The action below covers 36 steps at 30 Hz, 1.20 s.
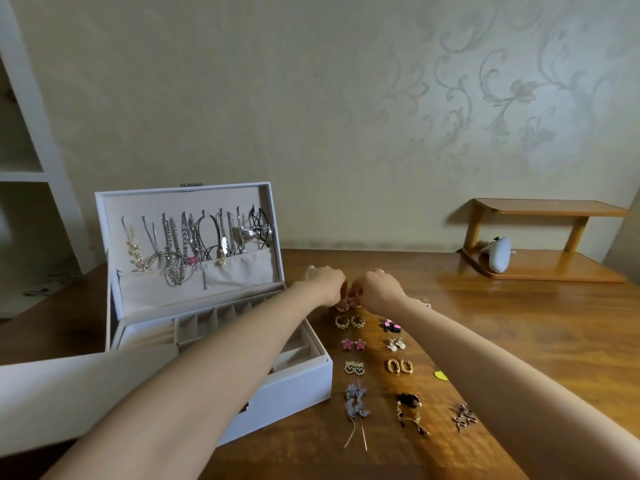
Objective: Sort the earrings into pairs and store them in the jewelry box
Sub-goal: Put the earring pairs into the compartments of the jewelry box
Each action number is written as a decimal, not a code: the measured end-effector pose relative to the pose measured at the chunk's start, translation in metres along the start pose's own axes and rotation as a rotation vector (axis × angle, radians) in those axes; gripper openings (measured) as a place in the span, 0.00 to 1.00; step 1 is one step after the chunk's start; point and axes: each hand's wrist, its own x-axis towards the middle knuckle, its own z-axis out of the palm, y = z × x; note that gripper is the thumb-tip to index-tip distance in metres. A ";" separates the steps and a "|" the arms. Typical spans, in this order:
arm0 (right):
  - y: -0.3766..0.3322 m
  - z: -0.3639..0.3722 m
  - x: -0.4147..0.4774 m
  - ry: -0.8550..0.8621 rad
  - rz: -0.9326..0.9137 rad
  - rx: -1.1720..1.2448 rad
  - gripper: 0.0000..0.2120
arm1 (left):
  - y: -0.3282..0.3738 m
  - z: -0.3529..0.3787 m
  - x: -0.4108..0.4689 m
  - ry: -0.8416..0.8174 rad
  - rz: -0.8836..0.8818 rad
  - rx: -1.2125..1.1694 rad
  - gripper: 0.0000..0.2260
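Near the middle of the desk (502, 327), the left hand (323, 284) and right hand (381, 288) meet, curled fingers pinching a pinkish-gold earring pair (344, 304) beyond two columns of sorted earrings (347, 344), the open jewelry box (294, 393) lying just leftward, nearest the left hand.

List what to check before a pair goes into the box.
1. jewelry box lid open: ok.
2. Its compartments in view are empty: ok, though some are hidden.
3. gold hoops, pink stars and gold ovals lie paired on the table: ok.
4. left hand and right hand have a firm hold on the rose-gold earrings at the far end: cannot tell, fingers hide it.
5. Half-hidden yellow piece has a match: cannot tell.
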 end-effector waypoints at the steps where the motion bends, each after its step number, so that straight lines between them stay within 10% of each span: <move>1: -0.001 -0.001 0.000 -0.003 0.006 0.036 0.10 | 0.001 0.000 -0.001 0.011 0.001 0.003 0.09; 14: -0.020 -0.040 -0.018 0.103 -0.075 0.473 0.08 | -0.041 -0.058 -0.054 0.227 -0.056 -0.242 0.09; 36: -0.091 -0.036 -0.032 0.120 -0.332 0.593 0.09 | -0.065 -0.036 -0.090 0.178 -0.194 0.196 0.08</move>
